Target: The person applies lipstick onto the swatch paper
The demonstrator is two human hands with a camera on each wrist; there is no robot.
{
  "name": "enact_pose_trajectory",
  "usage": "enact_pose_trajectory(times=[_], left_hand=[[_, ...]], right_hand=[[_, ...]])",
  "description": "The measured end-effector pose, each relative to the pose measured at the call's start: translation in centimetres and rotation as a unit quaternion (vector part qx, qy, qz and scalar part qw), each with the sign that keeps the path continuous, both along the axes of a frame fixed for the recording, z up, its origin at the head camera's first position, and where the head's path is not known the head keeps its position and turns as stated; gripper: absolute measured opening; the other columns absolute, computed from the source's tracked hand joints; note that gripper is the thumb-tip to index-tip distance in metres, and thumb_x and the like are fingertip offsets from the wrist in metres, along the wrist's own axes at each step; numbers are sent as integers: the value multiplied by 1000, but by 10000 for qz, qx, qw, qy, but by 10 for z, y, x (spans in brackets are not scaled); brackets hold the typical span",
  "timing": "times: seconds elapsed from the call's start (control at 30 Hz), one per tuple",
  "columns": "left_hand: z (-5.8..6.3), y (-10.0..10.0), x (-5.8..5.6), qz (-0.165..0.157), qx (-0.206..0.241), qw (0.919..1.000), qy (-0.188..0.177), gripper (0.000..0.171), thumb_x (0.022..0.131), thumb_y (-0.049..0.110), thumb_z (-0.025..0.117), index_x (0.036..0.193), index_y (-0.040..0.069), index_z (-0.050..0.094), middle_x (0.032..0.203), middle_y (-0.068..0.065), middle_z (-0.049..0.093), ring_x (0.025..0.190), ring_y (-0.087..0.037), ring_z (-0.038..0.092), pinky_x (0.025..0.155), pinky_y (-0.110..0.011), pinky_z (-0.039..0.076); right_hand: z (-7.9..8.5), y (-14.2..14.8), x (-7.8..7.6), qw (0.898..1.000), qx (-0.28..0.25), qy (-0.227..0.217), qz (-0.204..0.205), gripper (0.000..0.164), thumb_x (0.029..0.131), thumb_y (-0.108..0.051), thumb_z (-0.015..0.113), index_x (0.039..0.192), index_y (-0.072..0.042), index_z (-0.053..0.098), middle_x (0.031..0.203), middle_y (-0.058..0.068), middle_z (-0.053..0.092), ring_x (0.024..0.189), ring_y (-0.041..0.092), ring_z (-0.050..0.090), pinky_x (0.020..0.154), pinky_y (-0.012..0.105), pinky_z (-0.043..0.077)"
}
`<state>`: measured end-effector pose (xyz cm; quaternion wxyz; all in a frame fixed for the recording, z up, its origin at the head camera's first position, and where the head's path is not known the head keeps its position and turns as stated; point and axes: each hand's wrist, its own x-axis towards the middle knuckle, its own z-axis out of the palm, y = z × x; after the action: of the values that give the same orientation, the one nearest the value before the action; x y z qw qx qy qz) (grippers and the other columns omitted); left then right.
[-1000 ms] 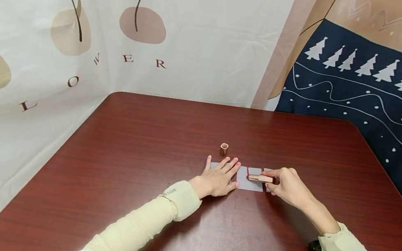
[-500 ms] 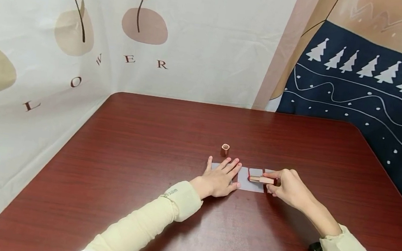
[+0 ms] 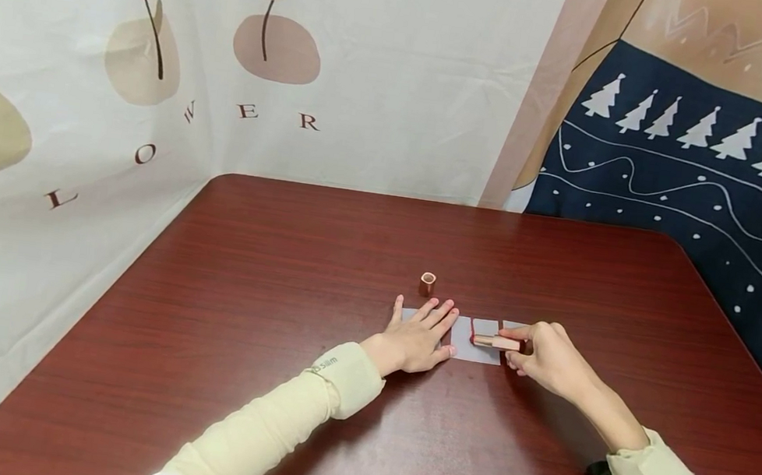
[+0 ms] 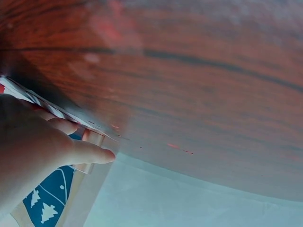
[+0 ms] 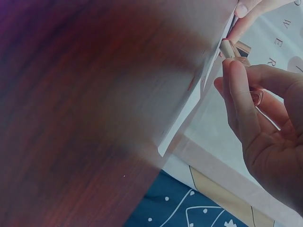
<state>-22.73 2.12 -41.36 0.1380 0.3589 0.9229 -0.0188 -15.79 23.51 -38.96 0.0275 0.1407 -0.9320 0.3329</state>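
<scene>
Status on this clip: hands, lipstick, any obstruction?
Left hand spread on paper. Right hand pinches lipstick at red line. Lipstick cap upright beyond left hand; nothing visibly in the way.

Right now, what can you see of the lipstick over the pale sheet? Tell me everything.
The lipstick is uncapped and slim, with a wide, pinkish-gold base, a narrower, shinier metallic-looking section and a red tip. The person's right grip pinches the base, hiding part of it. It points left, tilted with the tip low, which appears to touch the pale sheet at a red line. No lettering is readable.
</scene>
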Motion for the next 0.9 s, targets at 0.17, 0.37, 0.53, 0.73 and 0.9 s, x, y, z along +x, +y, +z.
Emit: enact_pose_trajectory(times=[0.17, 0.37, 0.53, 0.73, 0.9], left_hand=[[0, 0, 0, 6, -15, 10000, -28, 64, 98, 53, 27, 151, 25, 6, 155, 11, 0, 140, -9, 0, 106, -58, -1], [0, -1, 1, -13, 28, 10000, -40, 64, 97, 53, 28, 151, 25, 7, 155, 10, 0, 140, -10, 0, 105, -58, -2], [0, -1, 1, -26, 9, 10000, -50, 64, 98, 53, 28, 151, 25, 6, 155, 10, 0, 140, -10, 0, 105, -58, -2], [1, -1, 1, -6, 31, 10000, -60, 63, 98, 53, 28, 151, 25, 7, 155, 10, 0, 140, -10, 1, 106, -58, -2], [2, -1, 1, -7, 54, 10000, -72, 63, 98, 52, 28, 151, 25, 8, 155, 10, 1, 140, -10, 1, 106, -58, -2]], right_hand=[[-2, 0, 0, 10000, -76, -64, 6, 28, 76, 9, 65, 104, 11, 66, 61, -1, 64, 47, 7, 56, 44, 22, 46], [-3, 0, 1, 10000, 30, 3, -10, 27, 75, 8, 66, 102, 11, 67, 58, -4, 62, 45, 5, 54, 42, 22, 44], [-2, 0, 2, 10000, 79, 31, 18, 28, 75, 8, 66, 103, 11, 67, 56, -6, 60, 45, 4, 52, 41, 22, 42], [1, -1, 2, 10000, 37, 8, 7, 27, 75, 9, 66, 102, 12, 66, 56, -4, 61, 45, 5, 54, 41, 21, 43], [1, -1, 3, 10000, 64, -49, 8, 28, 75, 9, 68, 102, 12, 66, 58, -4, 61, 45, 6, 54, 43, 22, 45]])
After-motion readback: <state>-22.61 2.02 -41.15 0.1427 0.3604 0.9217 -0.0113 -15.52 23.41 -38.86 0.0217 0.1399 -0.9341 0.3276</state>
